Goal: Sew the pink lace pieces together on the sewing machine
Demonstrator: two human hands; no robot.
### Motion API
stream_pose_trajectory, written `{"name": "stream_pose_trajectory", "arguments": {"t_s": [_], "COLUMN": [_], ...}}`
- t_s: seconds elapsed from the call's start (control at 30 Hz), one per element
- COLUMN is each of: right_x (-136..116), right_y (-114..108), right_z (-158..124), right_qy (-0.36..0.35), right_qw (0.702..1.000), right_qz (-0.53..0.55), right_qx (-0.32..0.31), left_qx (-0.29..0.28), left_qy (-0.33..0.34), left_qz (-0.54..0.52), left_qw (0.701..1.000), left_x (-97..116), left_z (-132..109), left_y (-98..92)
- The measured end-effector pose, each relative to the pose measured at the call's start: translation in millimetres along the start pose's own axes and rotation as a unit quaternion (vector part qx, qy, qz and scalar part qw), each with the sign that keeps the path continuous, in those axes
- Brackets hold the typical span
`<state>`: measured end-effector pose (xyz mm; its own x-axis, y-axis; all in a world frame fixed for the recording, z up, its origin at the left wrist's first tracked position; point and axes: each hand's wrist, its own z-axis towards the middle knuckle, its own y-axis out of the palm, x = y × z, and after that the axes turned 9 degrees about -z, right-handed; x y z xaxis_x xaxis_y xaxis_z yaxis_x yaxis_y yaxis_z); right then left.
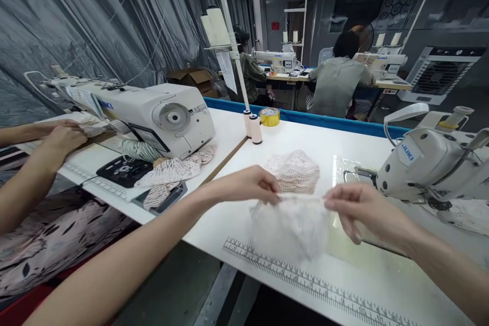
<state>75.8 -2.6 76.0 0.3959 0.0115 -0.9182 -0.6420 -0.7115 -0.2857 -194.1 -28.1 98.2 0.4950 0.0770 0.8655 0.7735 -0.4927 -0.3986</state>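
Observation:
A piece of white lace mesh (290,229) hangs blurred over the white table (382,275), stretched by its top edge between my two hands. My left hand (252,184) pinches the left end of that edge. My right hand (362,209) pinches the right end, with its other fingers loose. Just behind the piece lies a stack of pinkish lace pieces (296,170). A white Juki sewing machine (431,163) stands at the right, close to my right hand.
To the left a co-worker's hands (63,137) rest at another sewing machine (153,112), with lace pieces (171,173) beside it. Two thread spools (252,127) and a yellow tape roll (269,116) stand at the table's back. Two people sew further back. A ruler strip (313,285) runs along the front edge.

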Motion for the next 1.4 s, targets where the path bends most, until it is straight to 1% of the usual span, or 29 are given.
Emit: {"name": "stream_pose_trajectory", "arguments": {"t_s": [0.03,0.07,0.1,0.13,0.17,0.2,0.23,0.27,0.3,0.37,0.47,0.57,0.67,0.8,0.87,0.93,1.0,1.03,1.07,1.1,1.17,1.2,1.23,1.3,1.33,1.4], "right_x": [-13,-26,-37,-46,-52,-55,-54,-49,-41,-21,11,28,35,42,46,51,56,59,62,67,77,83,89,101,106,115], "right_y": [-2,-6,-10,-15,-21,-26,-31,-34,-36,-35,-26,-18,-14,-10,-8,-7,-8,-8,-9,-10,-13,-16,-22,-38,-50,-78], "right_z": [11,23,36,49,61,72,82,90,95,100,99,96,94,92,88,80,66,56,45,32,5,-9,-23,-48,-60,-78], "right_qy": [-0.039,-0.089,-0.141,-0.190,-0.235,-0.269,-0.286,-0.291,-0.287,-0.272,-0.258,-0.244,-0.234,-0.236,-0.234,-0.223,-0.206,-0.197,-0.188,-0.179,-0.165,-0.156,-0.143,-0.099,-0.069,-0.008], "right_qw": [0.999,0.993,0.981,0.964,0.942,0.920,0.903,0.888,0.880,0.883,0.893,0.902,0.907,0.906,0.905,0.904,0.903,0.903,0.903,0.903,0.899,0.892,0.882,0.851,0.833,0.803], "right_qz": [-0.010,-0.017,-0.021,-0.025,-0.036,-0.055,-0.082,-0.112,-0.137,-0.147,-0.133,-0.116,-0.100,-0.092,-0.101,-0.121,-0.150,-0.169,-0.191,-0.216,-0.272,-0.305,-0.341,-0.409,-0.433,-0.455], "right_qx": [0.032,0.080,0.135,0.187,0.236,0.278,0.311,0.337,0.353,0.353,0.344,0.336,0.335,0.340,0.341,0.344,0.347,0.343,0.336,0.325,0.300,0.293,0.293,0.315,0.336,0.386], "left_qx": [0.063,0.143,0.228,0.289,0.325,0.350,0.370,0.383,0.390,0.371,0.342,0.330,0.312,0.284,0.291,0.312,0.345,0.363,0.381,0.383,0.384,0.381,0.375,0.342,0.319,0.261], "left_qy": [0.006,0.028,0.075,0.127,0.177,0.218,0.244,0.253,0.251,0.228,0.206,0.195,0.192,0.178,0.162,0.150,0.164,0.183,0.212,0.247,0.321,0.349,0.376,0.427,0.455,0.503], "left_qz": [0.001,-0.023,-0.065,-0.112,-0.138,-0.139,-0.124,-0.099,-0.076,-0.056,-0.062,-0.076,-0.091,-0.098,-0.069,-0.031,0.017,0.050,0.087,0.131,0.230,0.275,0.312,0.369,0.388,0.408], "left_qw": [0.998,0.989,0.969,0.942,0.919,0.900,0.888,0.883,0.883,0.898,0.915,0.920,0.926,0.937,0.940,0.938,0.924,0.912,0.895,0.880,0.834,0.811,0.788,0.751,0.736,0.716], "left_x": [0,3,7,12,17,20,21,18,13,-5,-34,-48,-49,-50,-52,-53,-53,-52,-50,-48,-43,-40,-37,-29,-24,-13], "left_z": [4,9,15,23,30,37,43,48,52,57,58,54,51,50,50,49,48,48,47,46,46,47,48,51,54,63], "left_y": [-11.1,-21.9,-31.9,-40.4,-46.7,-50.4,-51.1,-48.7,-43.4,-26.4,3.4,22.4,27.6,26.6,26.4,26.9,28.2,29.2,30.3,31.6,34.5,36.3,38.6,45.5,50.6,65.1]}}
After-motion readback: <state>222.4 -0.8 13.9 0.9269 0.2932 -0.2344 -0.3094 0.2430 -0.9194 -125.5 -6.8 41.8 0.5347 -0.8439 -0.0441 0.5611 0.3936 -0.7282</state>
